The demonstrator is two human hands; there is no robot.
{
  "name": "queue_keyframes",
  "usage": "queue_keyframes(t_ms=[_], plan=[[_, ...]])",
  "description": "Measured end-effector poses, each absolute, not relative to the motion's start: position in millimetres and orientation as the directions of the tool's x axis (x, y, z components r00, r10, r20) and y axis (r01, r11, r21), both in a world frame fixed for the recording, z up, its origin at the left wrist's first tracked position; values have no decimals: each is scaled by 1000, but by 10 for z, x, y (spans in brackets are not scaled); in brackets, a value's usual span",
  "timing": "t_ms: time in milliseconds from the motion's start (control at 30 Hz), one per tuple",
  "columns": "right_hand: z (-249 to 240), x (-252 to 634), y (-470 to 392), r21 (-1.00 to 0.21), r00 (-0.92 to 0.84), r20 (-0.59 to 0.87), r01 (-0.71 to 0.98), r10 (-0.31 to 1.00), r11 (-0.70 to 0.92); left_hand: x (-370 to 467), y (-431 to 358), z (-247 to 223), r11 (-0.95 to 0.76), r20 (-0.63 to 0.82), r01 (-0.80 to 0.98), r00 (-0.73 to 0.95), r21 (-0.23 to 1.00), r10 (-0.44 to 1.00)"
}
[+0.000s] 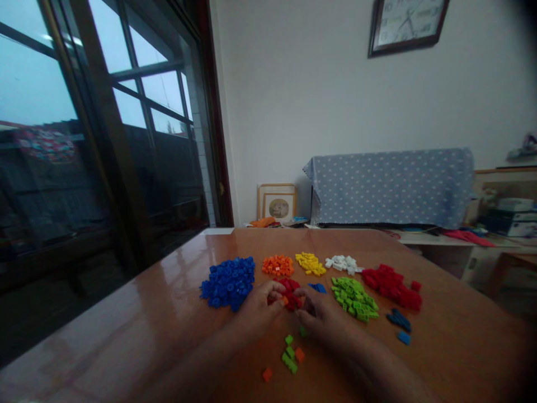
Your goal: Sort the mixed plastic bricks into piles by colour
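Observation:
My left hand (263,303) is closed at the near side of a small pile of red toy building bricks (290,286), and an orange brick (285,300) shows at its fingertips. Facing it, my right hand (321,312) has its fingers curled together by the right side of the same red pile. Whatever sits between the right fingertips is hidden or too small to name. Just below the hands lie a few loose green bricks (289,362) and orange bricks (267,374). Behind the right hand, a blue piece (318,287) is partly visible.
On the brown table (168,336), bricks lie in colour piles: blue (229,282), orange (277,265), yellow (310,263), white (343,263), green (354,298) and a larger red one (392,286). Several dark blue pieces (398,319) lie at the right. A cloth-covered object (390,187) stands beyond.

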State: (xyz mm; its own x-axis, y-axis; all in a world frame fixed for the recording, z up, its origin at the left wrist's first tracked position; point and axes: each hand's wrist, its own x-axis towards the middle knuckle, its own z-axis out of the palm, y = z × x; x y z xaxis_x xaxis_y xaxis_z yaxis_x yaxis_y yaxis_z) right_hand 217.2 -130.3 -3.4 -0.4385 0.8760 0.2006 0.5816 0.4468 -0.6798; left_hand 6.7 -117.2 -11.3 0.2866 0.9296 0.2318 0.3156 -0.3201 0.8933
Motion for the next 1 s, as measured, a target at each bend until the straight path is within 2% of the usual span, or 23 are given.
queue_keyframes(t_ms=[133, 233, 300, 400, 500, 800, 1000], plan=[[9, 2233, -1262, -651, -371, 237, 626, 898, 430, -41, -1006, 74, -301, 222, 406, 229, 863, 948], [40, 2253, -1266, -627, -358, 261, 643, 896, 440, -63, -808, 223, -348, 287, 543, 196, 764, 938], [50, 2263, -1267, -616, -361, 272, 647, 892, 450, -46, -643, 286, -397, 352, 640, 205, 658, 913], [61, 2284, -1264, -611, -356, 276, 652, 893, 449, 7, -391, 295, -466, 425, 780, 286, 418, 859], [86, 2305, -1267, -614, -351, 280, 650, 894, 448, 67, -195, 226, -460, 422, 859, 339, 226, 841], [82, 2316, -1261, -598, -329, 310, 662, 892, 452, 163, 61, 29, -419, 318, 903, 372, 92, 872], [123, 2325, -1262, -591, -329, 312, 667, 891, 453, 179, 144, -7, -386, 309, 920, 348, 71, 885]])
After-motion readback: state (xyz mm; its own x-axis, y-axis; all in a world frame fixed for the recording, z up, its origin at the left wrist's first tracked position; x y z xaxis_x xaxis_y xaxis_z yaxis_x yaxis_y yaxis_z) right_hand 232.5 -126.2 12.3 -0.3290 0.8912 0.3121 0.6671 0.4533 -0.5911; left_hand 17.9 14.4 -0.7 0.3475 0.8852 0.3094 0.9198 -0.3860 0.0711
